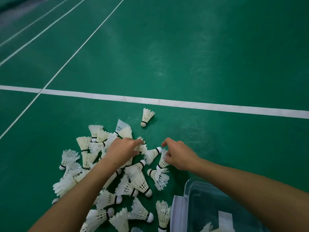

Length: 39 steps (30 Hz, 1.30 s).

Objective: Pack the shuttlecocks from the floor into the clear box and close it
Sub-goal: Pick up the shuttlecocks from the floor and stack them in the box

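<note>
Several white feather shuttlecocks lie in a heap on the green court floor, lower left of centre. One shuttlecock stands apart beyond the heap. My left hand reaches over the heap and its fingers pinch the feathers of a shuttlecock. My right hand is just to the right, its thumb and fingers pinching the feathers of another shuttlecock. The clear box stands open at the lower right, under my right forearm, with a few shuttlecocks inside.
A wide white court line crosses the floor beyond the heap. Thinner lines run off to the far left. Something flat and clear leans against the box's left side.
</note>
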Each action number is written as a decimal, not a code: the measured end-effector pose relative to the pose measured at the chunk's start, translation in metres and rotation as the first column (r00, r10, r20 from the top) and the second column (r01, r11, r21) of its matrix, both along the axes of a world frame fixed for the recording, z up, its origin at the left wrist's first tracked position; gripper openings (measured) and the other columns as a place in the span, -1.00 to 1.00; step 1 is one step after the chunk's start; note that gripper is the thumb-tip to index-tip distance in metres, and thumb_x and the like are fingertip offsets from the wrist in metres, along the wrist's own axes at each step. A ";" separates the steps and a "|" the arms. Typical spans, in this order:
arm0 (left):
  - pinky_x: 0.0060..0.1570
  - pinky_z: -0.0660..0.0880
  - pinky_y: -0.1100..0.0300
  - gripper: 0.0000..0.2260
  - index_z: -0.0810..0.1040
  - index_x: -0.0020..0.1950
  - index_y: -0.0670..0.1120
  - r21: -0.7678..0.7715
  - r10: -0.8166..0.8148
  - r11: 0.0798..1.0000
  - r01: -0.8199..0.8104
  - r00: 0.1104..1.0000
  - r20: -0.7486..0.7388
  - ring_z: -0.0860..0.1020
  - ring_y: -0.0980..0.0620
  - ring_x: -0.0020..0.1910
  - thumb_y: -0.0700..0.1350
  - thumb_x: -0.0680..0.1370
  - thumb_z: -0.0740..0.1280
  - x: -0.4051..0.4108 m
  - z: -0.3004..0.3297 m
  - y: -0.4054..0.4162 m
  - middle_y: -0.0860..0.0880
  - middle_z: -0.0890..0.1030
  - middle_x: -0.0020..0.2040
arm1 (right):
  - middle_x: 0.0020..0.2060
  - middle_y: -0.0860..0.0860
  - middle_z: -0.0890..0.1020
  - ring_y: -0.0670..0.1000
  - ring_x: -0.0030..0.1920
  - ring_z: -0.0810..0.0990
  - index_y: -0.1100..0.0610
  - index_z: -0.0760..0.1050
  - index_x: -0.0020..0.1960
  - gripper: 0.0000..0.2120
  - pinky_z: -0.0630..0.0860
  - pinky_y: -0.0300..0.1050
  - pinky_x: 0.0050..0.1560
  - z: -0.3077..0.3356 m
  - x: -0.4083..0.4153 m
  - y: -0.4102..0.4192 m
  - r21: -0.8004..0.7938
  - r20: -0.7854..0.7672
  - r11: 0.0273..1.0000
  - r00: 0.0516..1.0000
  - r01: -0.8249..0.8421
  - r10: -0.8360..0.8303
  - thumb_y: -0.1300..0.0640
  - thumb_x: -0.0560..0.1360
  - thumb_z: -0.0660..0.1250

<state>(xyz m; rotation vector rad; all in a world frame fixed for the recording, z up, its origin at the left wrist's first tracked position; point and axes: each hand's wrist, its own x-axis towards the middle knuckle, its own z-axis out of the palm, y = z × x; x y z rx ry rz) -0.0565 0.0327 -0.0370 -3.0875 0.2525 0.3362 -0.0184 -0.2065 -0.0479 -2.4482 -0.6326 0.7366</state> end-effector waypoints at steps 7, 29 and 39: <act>-0.34 0.41 0.29 -0.92 0.68 0.03 0.04 -0.079 0.093 0.993 -0.088 0.994 0.065 0.63 0.11 -0.15 0.02 0.61 0.45 0.002 0.005 0.002 0.11 0.70 -0.08 | 0.01 -0.03 0.68 0.01 -0.01 0.66 0.04 0.39 0.41 -0.58 0.65 0.14 0.05 0.012 0.001 -0.019 0.084 0.028 0.994 0.997 0.067 -0.069 0.17 0.59 0.37; -0.25 0.53 0.36 -0.77 0.71 -0.02 -0.02 -0.625 -0.054 0.730 0.276 0.935 0.349 0.59 0.11 -0.25 0.11 0.50 0.42 -0.105 0.154 -0.135 0.23 0.62 -0.22 | -0.20 -0.01 0.71 -0.11 -0.28 0.67 0.00 0.52 0.14 -0.62 0.64 -0.17 -0.15 0.148 -0.145 -0.198 0.440 -0.006 0.802 0.894 0.405 -0.448 0.26 0.43 0.56; -0.25 0.55 0.22 -0.84 0.71 -0.01 0.01 -0.659 -0.071 0.706 0.259 0.952 0.298 0.59 0.10 -0.27 0.06 0.53 0.45 -0.107 0.132 -0.142 0.20 0.64 -0.21 | -0.22 -0.12 0.65 -0.13 -0.20 0.64 -0.03 0.48 -0.17 -0.73 0.63 -0.09 -0.17 0.030 -0.156 -0.170 0.225 0.058 0.876 0.892 0.427 -0.449 0.20 0.48 0.55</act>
